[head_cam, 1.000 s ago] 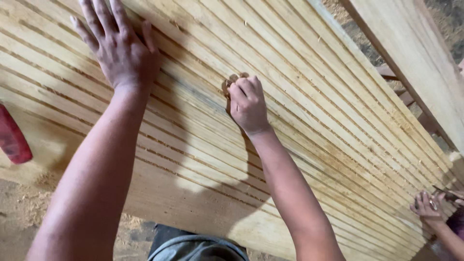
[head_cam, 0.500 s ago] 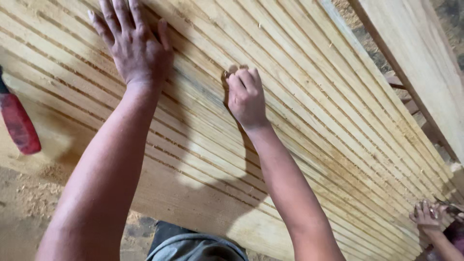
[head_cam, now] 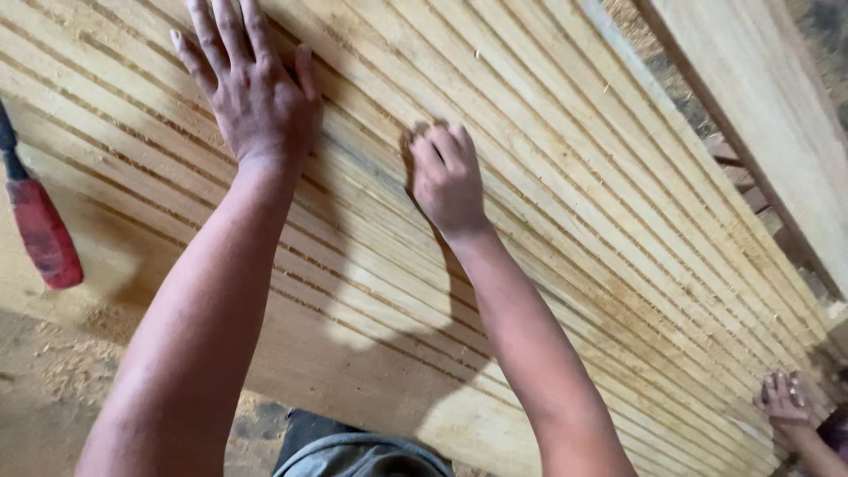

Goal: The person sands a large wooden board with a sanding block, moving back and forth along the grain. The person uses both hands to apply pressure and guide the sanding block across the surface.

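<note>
A broad grooved wooden panel (head_cam: 548, 221) fills the frame; it looks stiff, heavy and rough, best gripped at its edges. The left hand (head_cam: 252, 93), upper left, presses flat, fingers spread, while the right hand (head_cam: 449, 181), centre, curls its fingers together on a groove, over something I cannot tell.

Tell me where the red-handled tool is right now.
In the head view the red-handled tool lies at the far left edge on the grooved wooden panel, left of the left hand pressed flat on the wood and apart from it.
</note>
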